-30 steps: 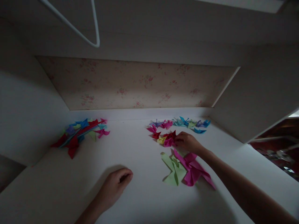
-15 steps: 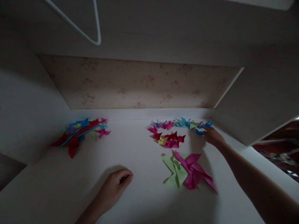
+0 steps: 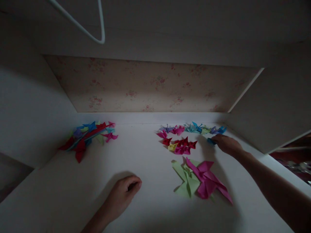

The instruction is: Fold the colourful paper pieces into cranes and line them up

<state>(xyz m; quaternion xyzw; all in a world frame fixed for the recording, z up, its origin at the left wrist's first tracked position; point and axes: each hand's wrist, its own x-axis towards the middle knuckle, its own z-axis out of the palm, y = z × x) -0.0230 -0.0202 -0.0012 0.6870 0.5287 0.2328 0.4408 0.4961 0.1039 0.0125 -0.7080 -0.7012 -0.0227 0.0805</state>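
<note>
At the far right of the white surface, my right hand [image 3: 227, 144] has its fingers closed on a small blue origami crane [image 3: 211, 141]. Behind it runs a row of small cranes in teal, blue, green and purple [image 3: 190, 128]. Left of it sit small pink and red cranes [image 3: 186, 142] and a yellow one [image 3: 172, 147]. Nearer to me lie a large green folded paper crane [image 3: 186, 181] and a large magenta one [image 3: 206, 179], overlapping. My left hand [image 3: 121, 192] rests on the surface, fingers curled, with nothing visible in them.
A pile of red, blue and pink folded paper [image 3: 82, 139] lies by the left wall. Floral wallpaper [image 3: 145, 87] covers the back opening, with side panels left and right. A white wire hook [image 3: 100, 32] hangs at the upper left.
My right hand has drawn slightly back from the rear row, and the small blue crane has shifted a little toward me. The view has swung slightly left; my left hand keeps its curl.
</note>
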